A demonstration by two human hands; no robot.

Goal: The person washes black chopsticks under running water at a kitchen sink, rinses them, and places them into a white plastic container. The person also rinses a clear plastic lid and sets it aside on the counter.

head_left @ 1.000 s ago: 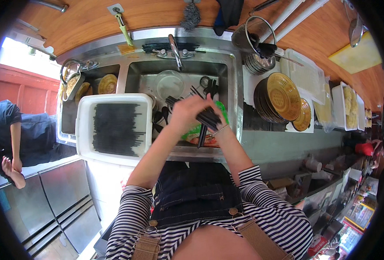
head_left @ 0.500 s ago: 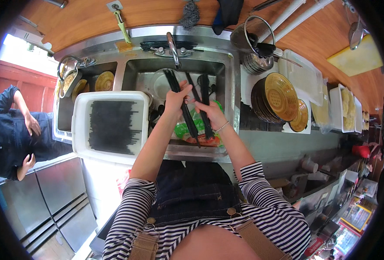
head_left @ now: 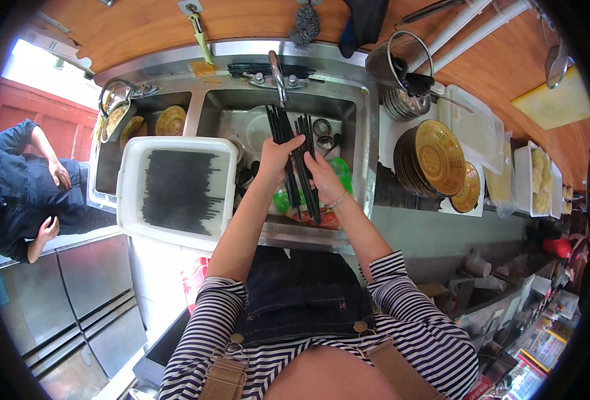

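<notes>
Over the sink (head_left: 215, 110), my left hand (head_left: 276, 157) is closed around a bundle of black chopsticks (head_left: 279, 123). My right hand (head_left: 325, 177) grips more black chopsticks (head_left: 305, 125) close beside it. Both bundles slant away from me, their upper ends fanned a little and their lower ends over a green-and-red package (head_left: 340, 172) in the basin. To the left, a white tub (head_left: 126, 180) holds many black chopsticks (head_left: 178, 192) laid side by side. Parts of the chopsticks are hidden behind my fingers.
Ahead, the faucet (head_left: 278, 80) curves over the basin, where a ladle (head_left: 327, 141) lies. Stacked brown bowls (head_left: 435, 153) stand on the right counter, past them a white tray (head_left: 523, 177) of food. At far left, another person (head_left: 38, 180) is beside the sink.
The two bundles have come closer together, with my right hand now against the left. The whole view has shifted slightly, so the surroundings appear moved to the right.
</notes>
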